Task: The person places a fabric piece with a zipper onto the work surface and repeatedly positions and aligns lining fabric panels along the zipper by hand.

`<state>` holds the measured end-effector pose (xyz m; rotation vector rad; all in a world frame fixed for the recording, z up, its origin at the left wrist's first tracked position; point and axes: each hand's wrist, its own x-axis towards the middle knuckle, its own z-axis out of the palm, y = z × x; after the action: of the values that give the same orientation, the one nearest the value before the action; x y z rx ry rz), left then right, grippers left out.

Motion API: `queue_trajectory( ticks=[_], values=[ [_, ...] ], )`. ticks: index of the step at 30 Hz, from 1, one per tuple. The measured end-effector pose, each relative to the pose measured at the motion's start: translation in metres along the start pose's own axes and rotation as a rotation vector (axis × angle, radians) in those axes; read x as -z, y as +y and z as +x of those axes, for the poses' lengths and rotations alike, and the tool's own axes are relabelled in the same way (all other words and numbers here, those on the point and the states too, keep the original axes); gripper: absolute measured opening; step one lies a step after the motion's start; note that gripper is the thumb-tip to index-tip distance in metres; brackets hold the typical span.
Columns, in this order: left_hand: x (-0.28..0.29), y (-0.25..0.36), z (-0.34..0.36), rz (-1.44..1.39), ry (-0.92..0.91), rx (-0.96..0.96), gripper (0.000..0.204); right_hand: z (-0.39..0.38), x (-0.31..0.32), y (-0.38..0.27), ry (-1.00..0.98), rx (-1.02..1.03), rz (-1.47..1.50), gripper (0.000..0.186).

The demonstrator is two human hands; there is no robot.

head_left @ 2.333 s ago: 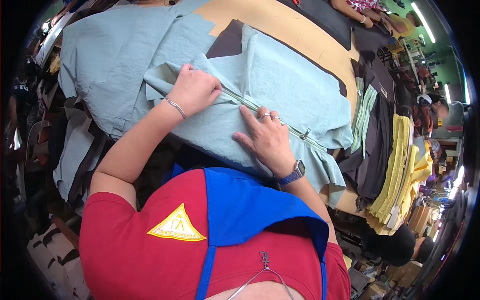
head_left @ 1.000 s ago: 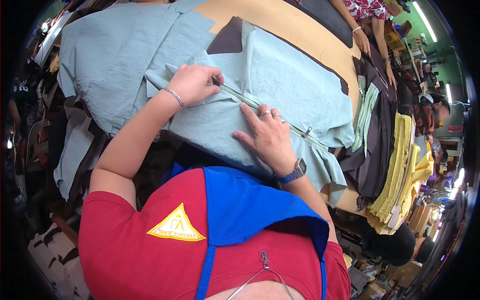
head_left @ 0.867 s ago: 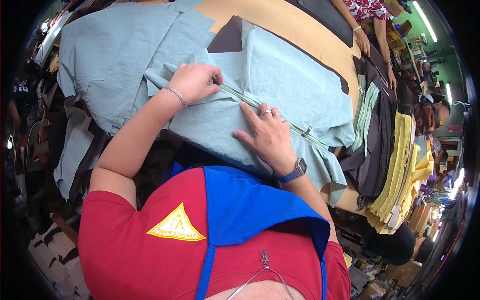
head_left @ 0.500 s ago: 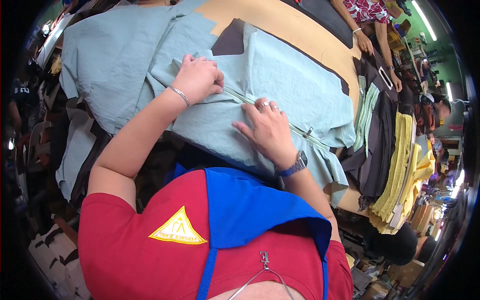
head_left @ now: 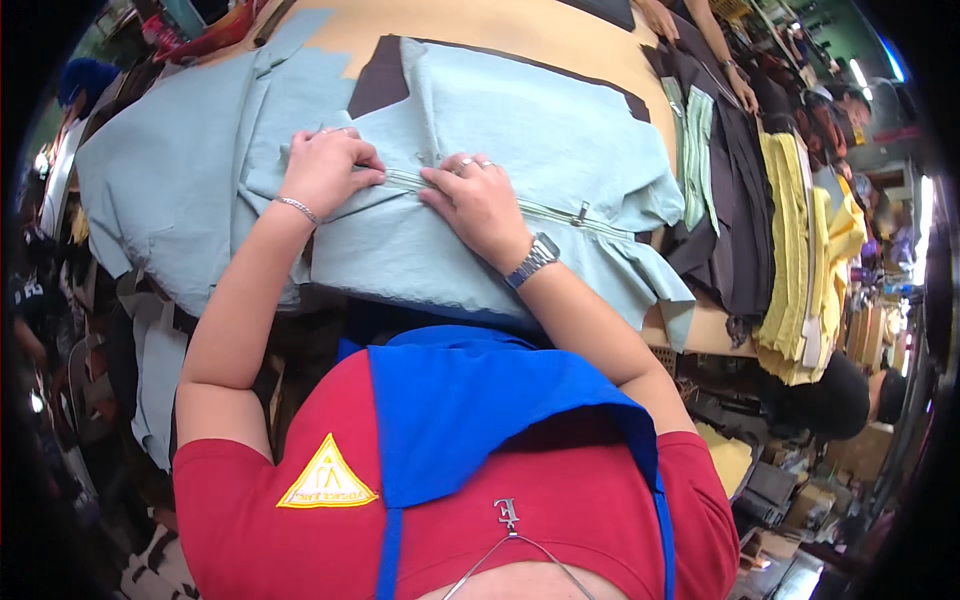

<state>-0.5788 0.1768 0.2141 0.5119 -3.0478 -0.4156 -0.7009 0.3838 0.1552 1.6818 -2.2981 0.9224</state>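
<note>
A pale blue-green fabric piece (head_left: pixel 540 110) lies across the table, with a long zipper (head_left: pixel 548 212) set along its middle. At the zipper's left end, my left hand (head_left: pixel 325 172) is closed, thumb and fingertips pinching the zipper and the cloth edge. My right hand (head_left: pixel 478 208) sits just to the right, its fingers bent and thumb drawn in on the same zipper. A short stretch of zipper tape shows between the two hands. Farther right stands the metal zipper pull (head_left: pixel 580 213), untouched.
Another pale blue-green piece (head_left: pixel 160 170) spreads out at the left. Dark fabric (head_left: pixel 380 75) shows beneath the work. On the right lie light green zipper strips (head_left: pixel 697 150), dark cloth (head_left: pixel 742 240) and yellow fabric (head_left: pixel 788 240). Another person's hand (head_left: pixel 742 88) rests at the far right.
My right hand has slid left along the zipper toward my left hand, and its spread fingers have drawn together. The view has shifted; my left hand stays at the zipper's left end.
</note>
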Motion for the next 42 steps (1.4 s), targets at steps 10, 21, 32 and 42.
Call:
queue_trajectory(
  ticks=[10, 21, 32, 42],
  values=[
    [-0.008, -0.009, 0.003, -0.052, 0.012, -0.022, 0.01, -0.076, 0.093, 0.049, -0.064, -0.165, -0.22, 0.019],
    [0.0, -0.009, 0.009, -0.017, -0.068, -0.012, 0.014, -0.085, 0.136, 0.043, -0.113, -0.096, -0.424, 0.016],
    [-0.006, -0.01, 0.032, -0.078, -0.179, -0.115, 0.034, -0.053, 0.006, -0.04, -0.151, 0.241, -0.043, 0.066],
    [-0.003, -0.014, 0.036, -0.078, -0.208, -0.169, 0.034, -0.072, 0.02, -0.028, -0.148, 0.217, -0.064, 0.063]
  ],
)
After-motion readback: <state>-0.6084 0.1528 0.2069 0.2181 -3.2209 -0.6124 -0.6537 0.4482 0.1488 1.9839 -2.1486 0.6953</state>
